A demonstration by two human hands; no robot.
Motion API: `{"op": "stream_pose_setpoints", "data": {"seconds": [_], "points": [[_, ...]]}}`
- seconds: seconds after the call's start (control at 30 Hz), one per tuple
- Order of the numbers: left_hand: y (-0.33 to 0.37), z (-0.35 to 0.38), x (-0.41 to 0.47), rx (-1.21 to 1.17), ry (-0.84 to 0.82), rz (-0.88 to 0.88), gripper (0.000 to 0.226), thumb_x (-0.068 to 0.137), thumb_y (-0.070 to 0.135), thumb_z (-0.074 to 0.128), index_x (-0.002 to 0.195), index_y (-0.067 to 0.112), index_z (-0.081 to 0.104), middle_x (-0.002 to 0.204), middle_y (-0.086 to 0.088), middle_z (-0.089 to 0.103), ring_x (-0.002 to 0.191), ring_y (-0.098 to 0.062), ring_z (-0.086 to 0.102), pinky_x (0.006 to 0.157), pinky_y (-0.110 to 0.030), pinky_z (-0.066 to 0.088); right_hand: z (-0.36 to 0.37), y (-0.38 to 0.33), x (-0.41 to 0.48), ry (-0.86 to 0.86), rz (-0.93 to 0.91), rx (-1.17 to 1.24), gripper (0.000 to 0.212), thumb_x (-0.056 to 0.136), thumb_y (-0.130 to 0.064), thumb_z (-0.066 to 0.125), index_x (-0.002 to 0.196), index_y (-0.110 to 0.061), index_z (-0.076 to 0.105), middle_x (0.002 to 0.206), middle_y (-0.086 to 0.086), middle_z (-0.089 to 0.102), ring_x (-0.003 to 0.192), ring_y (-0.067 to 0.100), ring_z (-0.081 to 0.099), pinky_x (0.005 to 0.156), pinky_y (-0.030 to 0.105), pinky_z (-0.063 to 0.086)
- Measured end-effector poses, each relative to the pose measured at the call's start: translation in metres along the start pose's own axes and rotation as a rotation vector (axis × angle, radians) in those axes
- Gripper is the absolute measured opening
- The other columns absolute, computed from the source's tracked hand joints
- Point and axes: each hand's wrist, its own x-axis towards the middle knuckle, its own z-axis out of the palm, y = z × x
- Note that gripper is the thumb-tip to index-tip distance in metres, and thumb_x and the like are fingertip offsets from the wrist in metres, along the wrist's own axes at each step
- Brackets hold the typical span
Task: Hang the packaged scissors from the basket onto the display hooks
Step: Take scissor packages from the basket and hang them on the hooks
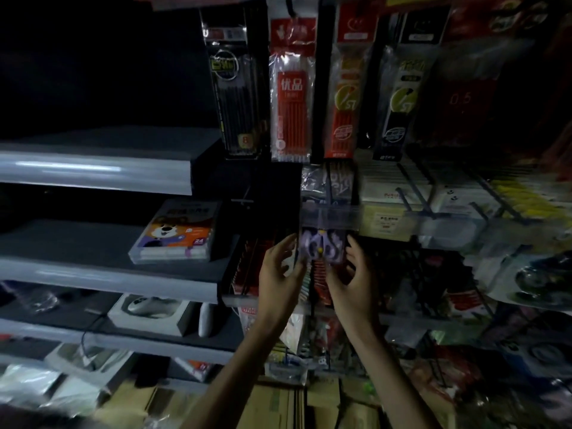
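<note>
The scissors pack (322,247) is up at the middle of the rack, between both hands. It looks light: stiff card under slick plastic, likely to flex or slip, so the side edges are the best hold. The left hand (278,270) spreads its fingers against the left edge. The right hand (356,280) curls thumb and fingers round the right edge. Pen packs (291,97) hang above.

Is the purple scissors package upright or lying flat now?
Upright. The scissors package stands vertical between the left hand and right hand, facing the camera; the grip is blurred.
</note>
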Motion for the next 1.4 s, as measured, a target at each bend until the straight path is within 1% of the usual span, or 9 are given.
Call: {"op": "stream_pose_setpoints", "data": {"seconds": [0.13,0.23,0.4,0.53,0.7,0.9,1.1,1.27,1.4], "points": [[0.002,-0.031,-0.031,0.061,-0.007,0.012,0.039,0.095,0.049,0.064,0.134,0.050,0.058,0.136,0.012,0.062,0.127,-0.005,0.060,0.106,-0.034,0.054,-0.008,-0.010,-0.041,0.003,-0.065,-0.076,0.057,0.095,-0.029,0.069,0.148,-0.031,0.047,0.146,-0.009,0.053,0.135,0.011,0.051,0.108,0.043,0.049],[-0.001,-0.071,-0.067,0.171,0.039,0.013,0.040,0.098,0.043,0.064,0.137,0.034,0.063,0.131,0.014,0.063,0.123,-0.004,0.061,0.100,-0.029,0.055,-0.001,-0.024,-0.081,-0.095,-0.118,-0.104,0.051,0.095,-0.029,0.070,0.143,-0.028,0.053,0.142,-0.007,0.055,0.129,0.014,0.055,0.102,0.042,0.052],[-0.012,-0.166,-0.147,0.373,0.165,-0.076,0.034,0.101,0.035,0.065,0.134,0.029,0.066,0.128,0.015,0.064,0.117,-0.003,0.063,0.093,-0.032,0.056,0.049,-0.041,-0.148,-0.437,-0.160,-0.120,0.045,0.094,-0.040,0.068,0.136,-0.037,0.054,0.133,-0.017,0.054,0.121,-0.011,0.049,0.093,0.012,0.045],[-0.028,-0.259,-0.228,0.562,0.272,-0.190,0.037,0.098,0.043,0.061,0.134,0.038,0.063,0.129,0.019,0.061,0.117,-0.004,0.063,0.091,-0.035,0.057,0.109,-0.051,-0.213,-0.749,-0.148,-0.140,0.053,0.093,-0.047,0.069,0.143,-0.038,0.051,0.139,-0.020,0.053,0.127,-0.002,0.049,0.101,0.028,0.049],[-0.036,-0.375,-0.349,0.712,0.487,-0.363,0.038,0.096,0.050,0.057,0.134,0.047,0.057,0.127,0.024,0.057,0.117,0.001,0.062,0.088,-0.030,0.058,0.199,-0.087,-0.315,-1.093,-0.284,-0.188,0.052,0.090,-0.059,0.066,0.137,-0.037,0.055,0.136,-0.020,0.055,0.127,0.003,0.052,0.101,0.029,0.050],[-0.033,-0.498,-0.502,0.758,0.797,-0.560,0.041,0.094,0.052,0.056,0.133,0.043,0.061,0.124,0.026,0.057,0.115,0.000,0.062,0.090,-0.031,0.057,0.292,-0.151,-0.470,-1.472,-0.523,-0.248,0.051,0.091,-0.054,0.066,0.138,-0.039,0.054,0.134,-0.021,0.053,0.124,0.001,0.052,0.100,0.018,0.043],[-0.029,-0.580,-0.638,0.735,1.081,-0.715,0.046,0.091,0.052,0.054,0.129,0.030,0.068,0.125,0.018,0.063,0.112,-0.002,0.062,0.094,-0.031,0.054,0.353,-0.199,-0.621,-1.754,-0.731,-0.272,0.048,0.093,-0.049,0.067,0.139,-0.039,0.054,0.132,-0.022,0.054,0.124,0.000,0.052,0.095,0.009,0.035],[-0.034,-0.625,-0.717,0.780,1.242,-0.906,0.048,0.090,0.051,0.050,0.126,0.026,0.070,0.121,0.009,0.067,0.111,-0.015,0.067,0.092,-0.029,0.055,0.386,-0.226,-0.717,-1.939,-0.893,-0.277,0.046,0.093,-0.043,0.069,0.137,-0.034,0.057,0.132,-0.018,0.058,0.125,0.002,0.054,0.096,0.010,0.035],[-0.047,-0.658,-0.756,0.839,1.306,-1.029,0.050,0.091,0.052,0.048,0.126,0.025,0.070,0.120,0.007,0.068,0.110,-0.019,0.069,0.087,-0.038,0.060,0.417,-0.247,-0.776,-2.044,-1.005,-0.267,0.046,0.095,-0.042,0.067,0.139,-0.032,0.057,0.135,-0.015,0.057,0.126,0.005,0.054,0.100,0.015,0.039]]}}
